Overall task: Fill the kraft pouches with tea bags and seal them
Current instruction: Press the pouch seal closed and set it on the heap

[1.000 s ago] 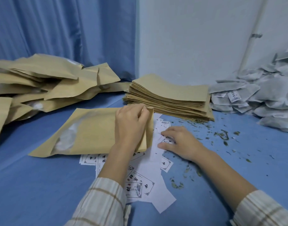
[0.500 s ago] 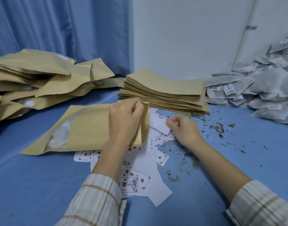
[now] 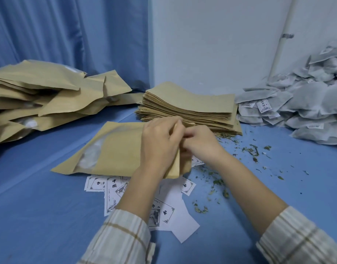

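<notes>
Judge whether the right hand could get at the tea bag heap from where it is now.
Probably yes. The right hand is at the pouch mouth beside the left hand; the tea bags lie to its right, with only loose leaf crumbs on the cloth between.

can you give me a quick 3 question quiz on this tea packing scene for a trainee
1. True or false: both hands are at the mouth of the kraft pouch.
2. Where is the tea bag pile? A) far left B) far right C) under the pouch
3. Fill in: printed paper labels lie partly under the ____.

Key:
1. True: the left hand grips the pouch's open end and the right hand meets it there.
2. B, beside the flat pouch stack.
3. pouch.
</notes>
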